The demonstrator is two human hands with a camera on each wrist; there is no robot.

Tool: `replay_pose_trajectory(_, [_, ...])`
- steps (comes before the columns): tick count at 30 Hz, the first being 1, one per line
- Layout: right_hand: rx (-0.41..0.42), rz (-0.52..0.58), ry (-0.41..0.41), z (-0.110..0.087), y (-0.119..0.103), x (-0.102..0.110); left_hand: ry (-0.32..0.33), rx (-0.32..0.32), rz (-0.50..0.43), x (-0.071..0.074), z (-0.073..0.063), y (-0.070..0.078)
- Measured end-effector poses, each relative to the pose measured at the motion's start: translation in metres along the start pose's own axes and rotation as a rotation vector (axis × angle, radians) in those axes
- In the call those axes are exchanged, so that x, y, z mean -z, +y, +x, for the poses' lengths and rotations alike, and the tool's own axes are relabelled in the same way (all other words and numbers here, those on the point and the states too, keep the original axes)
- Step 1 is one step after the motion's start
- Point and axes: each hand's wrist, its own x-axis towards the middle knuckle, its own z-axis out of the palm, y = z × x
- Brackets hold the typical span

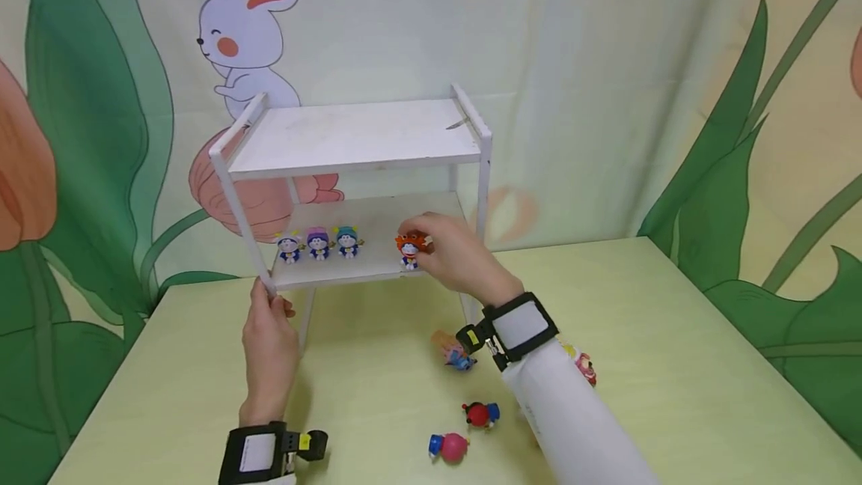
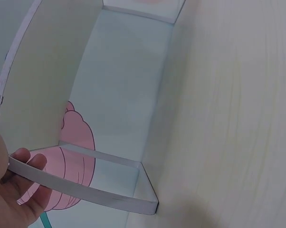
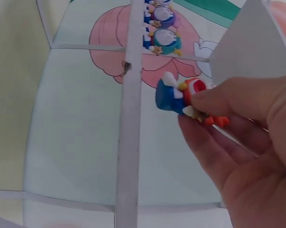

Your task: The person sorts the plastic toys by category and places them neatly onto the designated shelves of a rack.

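My right hand (image 1: 461,257) pinches a small toy figurine (image 1: 409,247) with an orange crab-like hat and blue body, at the right part of the lower shelf board. In the right wrist view the figurine (image 3: 169,97) lies between thumb and fingers; whether it touches the board cannot be told. Three similar figurines stand in a row further left: one with a white hat (image 1: 289,248), one purple (image 1: 319,243), one teal (image 1: 347,242). With curled fingers my left hand (image 1: 271,346) grips the front left leg of the white shelf rack (image 1: 350,137), just below the lower board.
On the table (image 1: 377,350) lie a blue and orange figurine (image 1: 458,358), a red one (image 1: 480,415) and a pink one (image 1: 450,447). Another toy (image 1: 584,367) is partly behind the right sleeve. A printed curtain (image 1: 572,96) hangs behind the rack.
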Motion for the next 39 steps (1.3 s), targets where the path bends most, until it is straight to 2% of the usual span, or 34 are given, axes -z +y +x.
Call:
replay_pose_trajectory(7, [-0.012, -0.056, 0.021, 0.027, -0.002, -0.014, 0.011, -0.004, 0.005, 0.004, 0.002, 0.0])
replay_pose_trajectory(11, [-0.018, -0.048, 0.0, 0.035, -0.007, -0.021, 0.0, 0.009, -0.015, 0.005, 0.0, 0.0])
replay_pose_trajectory(15, [-0.03, -0.073, -0.005, 0.041, -0.008, -0.025, -0.007, -0.007, -0.026, 0.002, 0.0, 0.001])
replay_pose_trajectory(26, [-0.025, -0.12, -0.041, 0.05, -0.005, -0.03, 0.004, -0.036, -0.029, 0.0, 0.001, 0.002])
replay_pose_trajectory(31, [-0.027, -0.12, -0.068, 0.05, -0.002, -0.033, 0.01, -0.031, -0.027, 0.001, -0.002, -0.001])
replay_pose_trajectory(39, [-0.007, -0.105, -0.05, 0.055, 0.001, -0.037, 0.022, -0.049, -0.026, 0.001, 0.0, -0.004])
